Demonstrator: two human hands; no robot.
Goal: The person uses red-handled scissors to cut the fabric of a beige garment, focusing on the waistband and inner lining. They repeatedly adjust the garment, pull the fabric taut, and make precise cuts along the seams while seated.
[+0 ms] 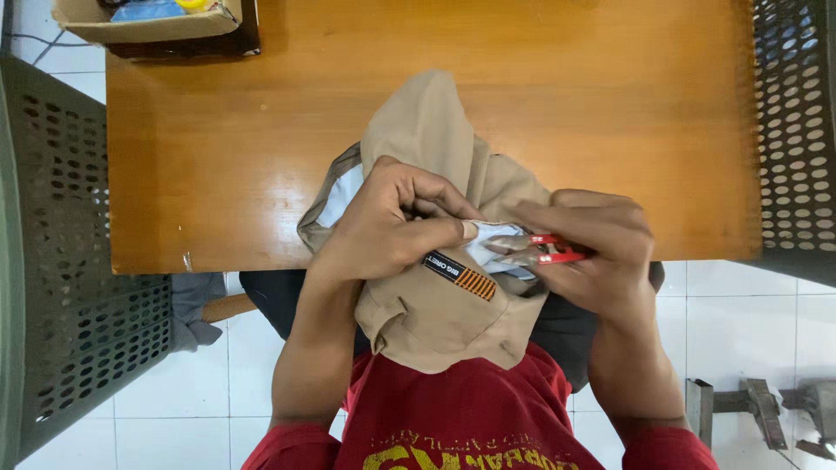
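Garment: we list tan trousers point(435, 322), bunched at the near edge of the wooden table point(218, 157) and hanging over onto our lap against the red shirt point(470, 418).
Label: a small black tag with orange stripes point(459, 275), sewn on the tan cloth just below our left thumb.
Left hand point(387, 222): fingers curled and pressed together, pinching a fold of the trousers and white lining point(481, 251).
Right hand point(592, 252): closed around red-handled thread snips point(544, 252), whose blades point left, touching the white lining.
Left side: a grey perforated basket point(70, 261).
Right side: a second perforated basket point(797, 130).
Far corner: a cardboard box point(148, 22) on the table.
Floor: white tiles point(749, 331).
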